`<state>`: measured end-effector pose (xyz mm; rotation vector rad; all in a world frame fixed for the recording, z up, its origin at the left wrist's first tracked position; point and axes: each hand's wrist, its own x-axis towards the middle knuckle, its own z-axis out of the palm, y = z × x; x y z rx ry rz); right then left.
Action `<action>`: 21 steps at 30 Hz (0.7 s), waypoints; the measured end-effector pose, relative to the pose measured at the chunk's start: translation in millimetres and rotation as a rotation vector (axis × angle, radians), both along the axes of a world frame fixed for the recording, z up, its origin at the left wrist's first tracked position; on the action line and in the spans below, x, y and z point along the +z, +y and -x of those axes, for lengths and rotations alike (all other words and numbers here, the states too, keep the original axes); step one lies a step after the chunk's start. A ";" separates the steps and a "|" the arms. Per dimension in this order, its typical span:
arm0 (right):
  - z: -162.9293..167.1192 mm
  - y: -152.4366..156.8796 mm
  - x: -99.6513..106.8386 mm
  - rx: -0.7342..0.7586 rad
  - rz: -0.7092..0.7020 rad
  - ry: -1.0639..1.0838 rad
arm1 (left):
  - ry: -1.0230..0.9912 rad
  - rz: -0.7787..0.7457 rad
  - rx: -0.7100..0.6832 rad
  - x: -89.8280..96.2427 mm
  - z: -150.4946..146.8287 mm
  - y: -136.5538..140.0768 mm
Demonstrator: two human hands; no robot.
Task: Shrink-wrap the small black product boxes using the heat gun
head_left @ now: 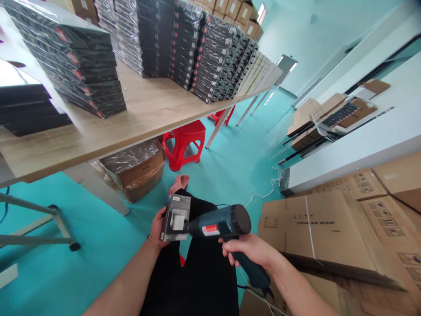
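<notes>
My right hand is wrapped round the handle of a dark heat gun with a red and white label. The gun's nozzle points left, close to a small box in clear film; whether it touches cannot be made out. My left hand grips that box from its left side and below, over my lap. The box is dark grey with a white square on its face. Part of the left hand's fingers is hidden behind it.
On the wooden table stand tall stacks of film-wrapped black boxes. Beneath it are an open carton and a red stool. Large cartons crowd my right side. A white cord crosses the floor.
</notes>
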<state>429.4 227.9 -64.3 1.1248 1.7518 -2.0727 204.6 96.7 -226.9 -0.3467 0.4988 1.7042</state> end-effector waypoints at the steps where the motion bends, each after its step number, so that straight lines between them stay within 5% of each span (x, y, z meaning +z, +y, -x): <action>1: -2.0 -1.3 1.8 0.056 0.039 -0.005 | 0.003 0.002 0.007 1.1 -0.1 -0.1; 3: -5.9 -5.0 4.3 0.076 0.083 0.008 | 0.008 0.003 0.025 3.2 -0.7 0.8; 9: -7.9 -19.8 -3.7 -0.312 0.042 0.121 | 0.003 0.009 0.140 -4.9 0.1 6.8; 15: 10.6 -52.4 -11.2 -0.167 0.181 0.196 | -0.050 0.001 0.155 -29.0 5.0 9.4; 21: 15.5 -43.7 -13.6 -0.318 0.011 0.179 | -0.088 -0.045 0.215 -35.3 5.5 7.7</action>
